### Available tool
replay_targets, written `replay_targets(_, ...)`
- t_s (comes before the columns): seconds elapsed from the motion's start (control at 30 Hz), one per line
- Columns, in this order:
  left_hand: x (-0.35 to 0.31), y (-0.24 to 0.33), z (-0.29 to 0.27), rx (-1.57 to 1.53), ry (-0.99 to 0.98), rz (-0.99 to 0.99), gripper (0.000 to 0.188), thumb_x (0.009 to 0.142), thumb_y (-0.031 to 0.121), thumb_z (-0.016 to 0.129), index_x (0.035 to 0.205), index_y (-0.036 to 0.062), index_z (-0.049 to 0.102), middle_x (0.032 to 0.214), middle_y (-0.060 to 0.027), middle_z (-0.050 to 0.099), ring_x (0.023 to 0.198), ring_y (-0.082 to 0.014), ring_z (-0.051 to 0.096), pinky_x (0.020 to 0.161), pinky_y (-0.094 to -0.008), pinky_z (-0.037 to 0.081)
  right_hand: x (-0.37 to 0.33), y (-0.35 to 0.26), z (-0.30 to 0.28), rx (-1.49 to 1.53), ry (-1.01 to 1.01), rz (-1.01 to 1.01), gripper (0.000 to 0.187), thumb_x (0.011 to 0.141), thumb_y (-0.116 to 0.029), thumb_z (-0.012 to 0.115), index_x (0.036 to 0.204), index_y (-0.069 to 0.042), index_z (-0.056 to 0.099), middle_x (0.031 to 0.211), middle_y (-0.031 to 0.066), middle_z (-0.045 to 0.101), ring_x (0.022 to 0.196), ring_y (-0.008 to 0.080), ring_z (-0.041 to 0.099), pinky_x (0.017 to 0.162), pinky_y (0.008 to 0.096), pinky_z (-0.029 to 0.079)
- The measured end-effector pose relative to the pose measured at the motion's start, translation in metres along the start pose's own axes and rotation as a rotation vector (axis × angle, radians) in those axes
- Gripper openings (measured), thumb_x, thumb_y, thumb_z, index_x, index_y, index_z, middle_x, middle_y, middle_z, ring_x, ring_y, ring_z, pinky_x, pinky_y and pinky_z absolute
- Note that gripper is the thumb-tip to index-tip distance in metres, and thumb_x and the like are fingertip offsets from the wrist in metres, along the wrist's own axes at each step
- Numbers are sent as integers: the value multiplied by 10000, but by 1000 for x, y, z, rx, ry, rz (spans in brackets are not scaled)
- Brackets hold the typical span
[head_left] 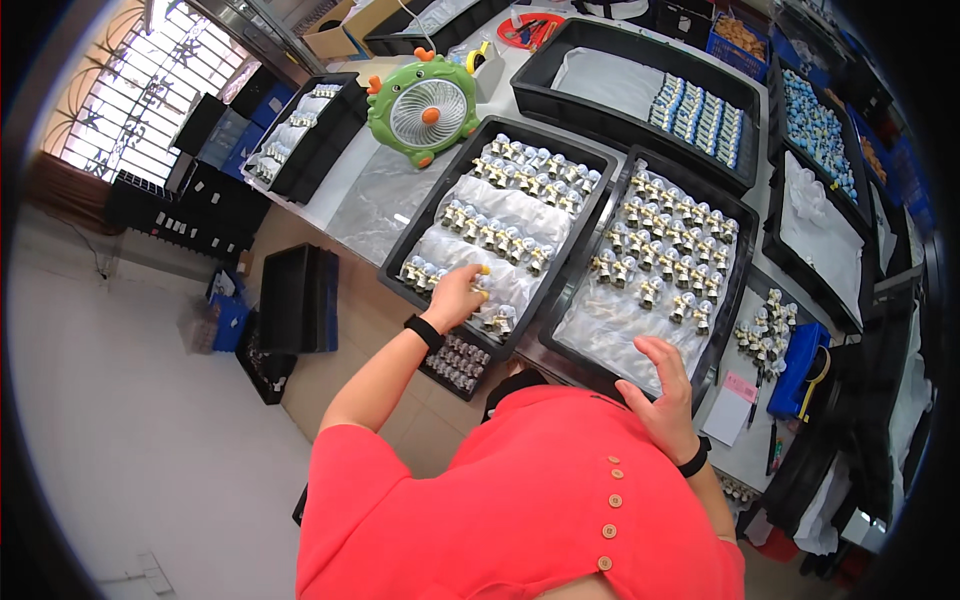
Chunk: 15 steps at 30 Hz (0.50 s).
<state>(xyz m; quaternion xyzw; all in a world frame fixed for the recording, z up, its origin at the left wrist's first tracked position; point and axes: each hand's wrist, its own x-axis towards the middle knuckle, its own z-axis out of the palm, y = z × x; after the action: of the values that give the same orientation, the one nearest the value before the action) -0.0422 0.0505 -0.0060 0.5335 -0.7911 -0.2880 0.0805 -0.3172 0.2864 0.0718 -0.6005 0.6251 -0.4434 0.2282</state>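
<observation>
My left hand reaches over the near end of the left black tray, with yellow covers on its thumb and index fingertips. A small silver-and-gold figurine shows between those two fingertips, partly hidden by them. Beside the hand, more such figurines stand in a row on the white plastic lining. My right hand hovers near the front edge of the right black tray; its fingers are apart and hold nothing. Several rows of matching figurines fill the far part of that tray.
A green fan stands behind the left tray. Farther back, a large black tray holds blue-and-white figurines. Loose figurines, a notepad and a blue tool lie at right. Smaller figurines sit in a lower box.
</observation>
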Motion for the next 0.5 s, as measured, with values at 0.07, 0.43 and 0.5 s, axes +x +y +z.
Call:
replay_targets(0.07, 6, -19, 2, 125, -32, 13, 386, 681, 88, 650, 1061, 56, 588, 952, -204, 619, 912, -357, 590, 781, -430, 467, 0, 1, 1, 2, -4, 21, 521, 709, -55, 712, 1194, -34, 523, 1171, 153, 531, 1062, 297, 536, 914, 351, 424)
replay_targets(0.43, 16, -54, 24, 385, -132, 180, 298, 686, 41, 612, 980, 63, 567, 942, -193, 557, 865, -393, 578, 748, -462, 472, -5, 43, -4, -69, 13, 138, 466, 732, -101, 683, 1169, -32, 538, 1089, 137, 572, 1027, 295, 542, 887, 369, 417)
replay_targets(0.5, 15, -48, 24, 392, -151, 165, 298, 688, 6, 607, 979, 51, 564, 969, -205, 522, 864, -411, 570, 754, -465, 471, -6, 70, -12, -199, -28, 205, 448, 734, -145, 681, 1150, -42, 549, 1085, 129, 578, 1020, 294, 539, 883, 385, 406)
